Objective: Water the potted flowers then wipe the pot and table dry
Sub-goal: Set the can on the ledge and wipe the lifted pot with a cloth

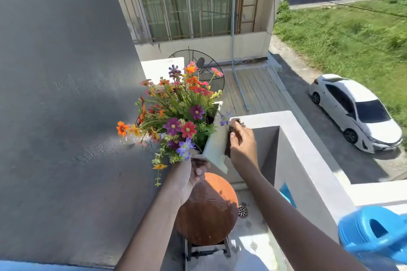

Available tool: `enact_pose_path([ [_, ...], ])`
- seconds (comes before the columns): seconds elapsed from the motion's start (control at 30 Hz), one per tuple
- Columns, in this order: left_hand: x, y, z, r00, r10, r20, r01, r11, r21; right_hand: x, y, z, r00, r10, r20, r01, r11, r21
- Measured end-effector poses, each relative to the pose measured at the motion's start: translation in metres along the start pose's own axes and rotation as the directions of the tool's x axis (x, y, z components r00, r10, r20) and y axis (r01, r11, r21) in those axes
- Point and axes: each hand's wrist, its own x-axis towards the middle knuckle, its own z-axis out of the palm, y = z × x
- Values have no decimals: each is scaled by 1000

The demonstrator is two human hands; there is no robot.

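Head view shows 1 white pot [214, 143] full of colourful flowers [176, 114], lifted up and tilted above 1 round wooden table [209, 211]. The left hand [193, 174] is under the pot, its fingers curled around the near bottom edge and carrying the weight. The right hand [242, 141] is at the right side of the pot, its fingers grasping 1 dark cloth [232, 136] and pressing it flat on the white wall of the pot. I judge that the wiping of the pot is in progress and the table is not yet wiped. The risk I see: the pot is held by 1 hand only, at its edge, and it leans toward the grey wall [66, 94] left of it, so a strong push from the cloth could make it slip or spill soil and flowers. A wet pot is also slippery. 1 blue watering can [374, 233] stands far right of the pot, on the white ledge [308, 156].
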Motion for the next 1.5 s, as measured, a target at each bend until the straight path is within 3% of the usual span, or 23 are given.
enact_pose_path([
  [0.13,7,4,1,999,23,-26,-24,999,-26,-30,3,6,988,-150,29,150,989,-13],
  [0.27,17,4,1,998,23,-55,-21,999,35,-46,-19,5,992,-86,87,72,986,152],
  [0.4,19,-3,8,997,46,-54,-44,999,32,-35,-49,2,998,-51,46,35,957,289],
  [0.5,15,-1,14,997,57,-47,-56,998,26,-21,-48,0,992,-120,-26,123,964,237],
  [0.6,11,3,14,997,61,-37,-62,998,-12,-15,-24,3,982,-188,-18,189,981,35],
  [0.67,9,6,13,998,57,-29,-58,998,-34,-19,-5,5,987,-159,2,159,986,-54],
  [0.77,8,8,10,998,53,-34,-54,999,-8,-31,8,7,997,-71,20,72,996,-57],
  [1.0,15,-3,2,995,25,-94,-16,995,102,-33,-33,6,1000,0,16,-4,970,242],
  [1.07,15,-4,1,992,-5,-126,24,988,150,-28,-43,3,1000,15,-17,-10,957,289],
  [1.13,12,-2,2,997,27,-71,-13,983,186,-19,-48,-1,999,10,-39,2,955,297],
  [1.3,2,9,0,996,43,-75,-23,968,252,21,-47,-15,991,131,-40,-108,926,361],
  [1.4,9,15,-9,991,46,-128,-5,953,303,39,-44,-29,974,204,97,-226,874,430],
  [1.5,11,22,-16,982,68,-175,6,922,388,48,-36,-41,964,195,183,-248,905,344],
])
